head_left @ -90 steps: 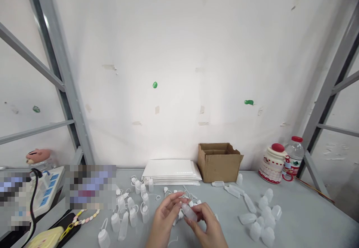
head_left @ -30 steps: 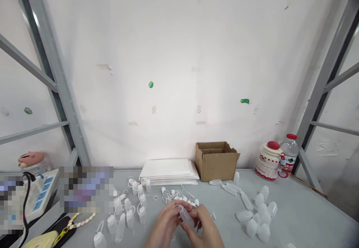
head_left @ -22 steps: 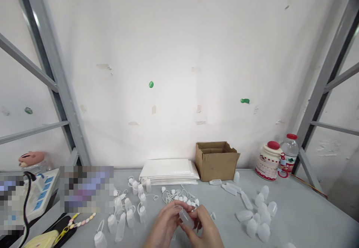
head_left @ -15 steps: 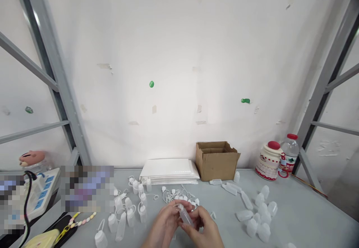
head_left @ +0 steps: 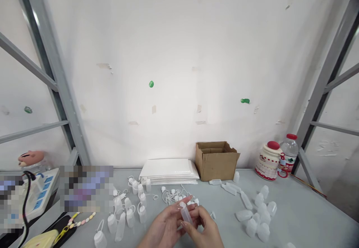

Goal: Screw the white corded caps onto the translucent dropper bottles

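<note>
A small translucent plastic squeeze bottle is tilted between my two hands, low in the middle of the view. My right hand pinches its lower part between thumb and fingers. My left hand closes around its upper end, thumb by the neck and fingers behind. Just beyond my hands lies a tangle of white caps with looped straps, partly hidden by my fingers. On the left stand several similar bottles with strapped white caps. Several uncapped bottles lie in a loose group to the right.
A stack of white padded envelopes and an open cardboard box stand against the wall. Far right are a red-lidded jar and a plastic bottle with a red cap. On the left lie a power strip and a bead strap.
The fingers of my left hand have shifted around the bottle's top, one now stretched further out. The bottle stays in nearly the same place, and my right hand keeps its hold.
</note>
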Demonstrator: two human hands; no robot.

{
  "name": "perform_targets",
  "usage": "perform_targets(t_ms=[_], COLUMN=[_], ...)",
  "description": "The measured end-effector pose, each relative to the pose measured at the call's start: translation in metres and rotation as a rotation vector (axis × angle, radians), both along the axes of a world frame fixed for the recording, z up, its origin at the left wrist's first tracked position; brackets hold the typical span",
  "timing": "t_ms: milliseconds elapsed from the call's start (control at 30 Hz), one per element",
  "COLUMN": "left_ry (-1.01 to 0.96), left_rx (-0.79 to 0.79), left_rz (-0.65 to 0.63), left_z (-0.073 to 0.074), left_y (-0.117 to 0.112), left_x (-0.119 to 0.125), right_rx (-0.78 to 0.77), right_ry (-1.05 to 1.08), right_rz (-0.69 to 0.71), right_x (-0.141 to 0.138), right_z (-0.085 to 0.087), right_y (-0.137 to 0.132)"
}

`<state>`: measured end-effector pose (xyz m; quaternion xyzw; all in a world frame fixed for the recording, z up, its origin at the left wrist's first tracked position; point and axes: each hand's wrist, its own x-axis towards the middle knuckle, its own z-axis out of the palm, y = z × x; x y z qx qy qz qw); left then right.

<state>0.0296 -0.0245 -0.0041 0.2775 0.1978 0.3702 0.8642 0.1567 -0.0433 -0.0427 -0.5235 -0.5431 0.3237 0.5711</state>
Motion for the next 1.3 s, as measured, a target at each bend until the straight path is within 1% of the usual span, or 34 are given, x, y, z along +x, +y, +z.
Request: perform_targets(t_ms=[133, 233, 367, 500, 667, 867, 967, 1033, 1100, 1167, 1233, 1300], left_ry=[0.083, 0.131, 0.141, 0.128, 0.103, 0.063, 0.090, 0.145, 0.216, 0.267, 0.285, 0.282], left_rx=[0.055, 0.071, 0.086, 0.092, 0.098, 0.093, 0.097, 0.112, 0.140, 0.176, 0.210, 0.233], left_rz=[0.002, 0.014, 0.053, 0.088, 0.084, 0.058, 0.063, 0.097, 0.156, 0.218, 0.247, 0.246], left_z=[-0.0004, -0.0030, -0.0038, -0.0049, -0.0073, -0.0035, -0.0047, -0.0070, -0.0088, -0.0083, -0.0059, -0.0031], left_y=[-0.0016, 0.0001, 0.0017, 0.0015, 0.0008, -0.0010, -0.0007, 0.0002, 0.0010, 0.0009, 0.0001, -0.0006], left_x=[0.0022, 0.0023, 0.0018, 0.0029, 0.0050, 0.0046, 0.0045, 0.0048, 0.0052, 0.0052, 0.0049, 0.0044], right_rx=[0.112, 0.151, 0.161, 0.146, 0.157, 0.209, 0.239, 0.252, 0.230, 0.157, 0.064, -0.027], right_ry=[-0.145, -0.206, -0.194, -0.178, -0.203, -0.270, -0.316, -0.333, -0.308, -0.230, -0.125, -0.014], right_rz=[-0.063, -0.076, -0.082, -0.084, -0.065, -0.069, -0.105, -0.120, -0.104, -0.052, 0.025, 0.131], right_x=[0.0023, 0.0025, 0.0013, 0.0012, 0.0021, 0.0022, 0.0030, 0.0035, 0.0036, 0.0036, 0.0040, 0.0053], right_z=[-0.0023, -0.0056, -0.0088, -0.0080, -0.0041, -0.0033, -0.0052, -0.0068, -0.0081, -0.0082, -0.0070, -0.0053], right_y=[0.0007, 0.0021, 0.0031, 0.0025, -0.0006, -0.0019, -0.0018, -0.0019, -0.0020, -0.0013, 0.0006, 0.0037])
